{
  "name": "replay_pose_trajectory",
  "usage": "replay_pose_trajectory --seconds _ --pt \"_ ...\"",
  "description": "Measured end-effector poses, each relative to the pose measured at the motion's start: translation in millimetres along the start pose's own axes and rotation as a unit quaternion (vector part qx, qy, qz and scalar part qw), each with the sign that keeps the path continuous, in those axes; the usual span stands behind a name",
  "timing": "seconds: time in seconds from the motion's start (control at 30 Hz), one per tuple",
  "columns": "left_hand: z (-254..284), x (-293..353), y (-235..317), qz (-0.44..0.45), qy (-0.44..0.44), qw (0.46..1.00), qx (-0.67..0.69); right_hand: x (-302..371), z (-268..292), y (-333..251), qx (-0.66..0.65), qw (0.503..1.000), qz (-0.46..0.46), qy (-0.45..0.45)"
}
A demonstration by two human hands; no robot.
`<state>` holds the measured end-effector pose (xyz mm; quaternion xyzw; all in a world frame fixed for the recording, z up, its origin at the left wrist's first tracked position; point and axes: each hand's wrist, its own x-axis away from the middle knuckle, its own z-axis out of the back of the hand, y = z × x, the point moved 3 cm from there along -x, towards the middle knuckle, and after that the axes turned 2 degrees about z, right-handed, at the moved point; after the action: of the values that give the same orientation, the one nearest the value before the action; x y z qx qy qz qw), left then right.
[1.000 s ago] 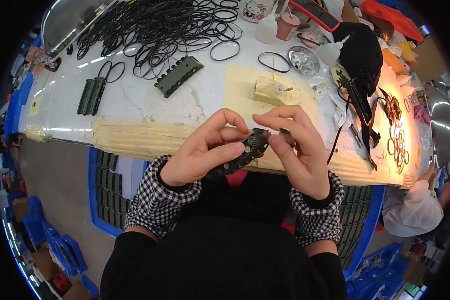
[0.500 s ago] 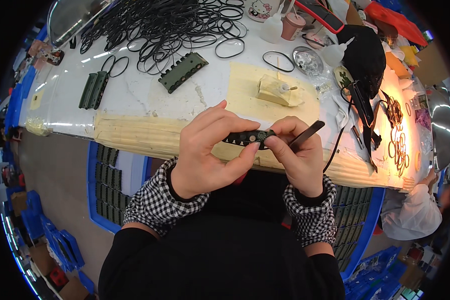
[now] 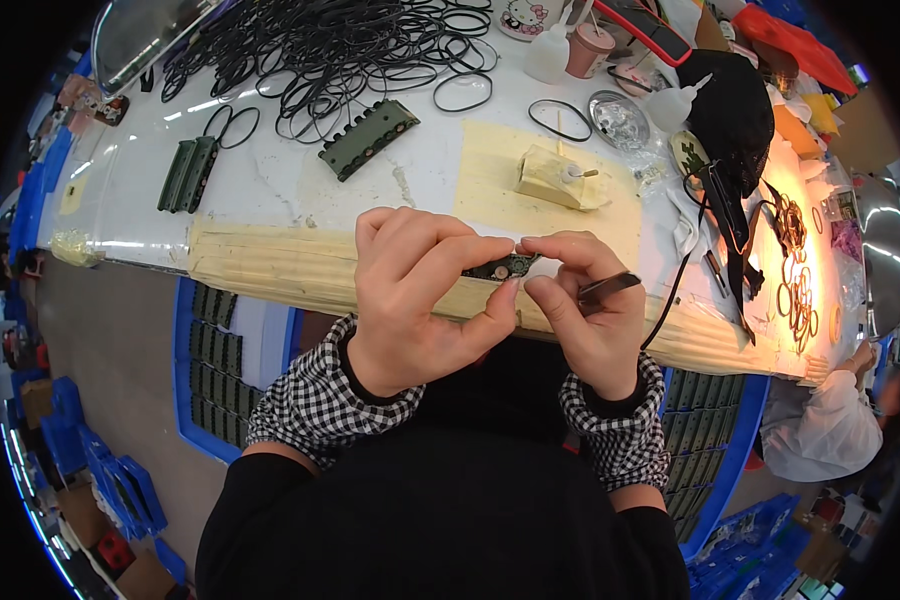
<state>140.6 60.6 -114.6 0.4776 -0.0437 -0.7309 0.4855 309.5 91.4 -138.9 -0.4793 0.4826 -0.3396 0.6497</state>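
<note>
Between its thumb and fingers my left hand (image 3: 402,305) pinches a small dark green model tank hull (image 3: 500,268) with little round wheels along its side. The hull is held over the table's near edge, and my fingers cover much of it. My right hand (image 3: 602,325) is at the hull's right end, its thumb and index finger a little apart there. A dark flat-handled tool (image 3: 610,289) is tucked in that hand, its other end hidden by the fingers. Farther off lie two similar green hulls, one at the centre left (image 3: 368,139) and one at the left (image 3: 187,175).
Black rubber bands (image 3: 320,60) pile up at the back. A tan block-shaped piece (image 3: 558,183) rests on yellowish card. Bottles, a black bag (image 3: 725,120) and cables crowd the right. Blue trays (image 3: 183,370) of green parts flank my lap. Another person's sleeve (image 3: 825,435) shows at right.
My right thumb and index finger have spread slightly apart at the hull's end. The flat tool has turned to lie more level, and the left fingers have shifted a little.
</note>
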Motion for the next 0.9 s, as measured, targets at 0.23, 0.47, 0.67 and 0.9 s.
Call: replay_pose_trajectory --seconds 0.23,0.47,0.67,0.9 --pt "-1.9 2.4 -1.9 -0.011 0.024 1.0 -0.005 -1.4 3.5 -7.9 0.078 0.996 0.034 -0.001" --pt "-1.6 4.1 0.2 0.007 0.025 1.0 -0.015 -0.1 1.0 -10.6 0.106 0.993 0.044 0.004" --pt "-0.8 5.5 2.5 0.019 0.01 1.0 -0.015 4.7 -5.2 -8.7 0.125 0.987 0.09 0.04" --pt "-1.6 9.9 -2.9 0.017 0.004 1.0 0.001 6.5 -5.2 -2.9 0.095 0.994 0.048 0.033"
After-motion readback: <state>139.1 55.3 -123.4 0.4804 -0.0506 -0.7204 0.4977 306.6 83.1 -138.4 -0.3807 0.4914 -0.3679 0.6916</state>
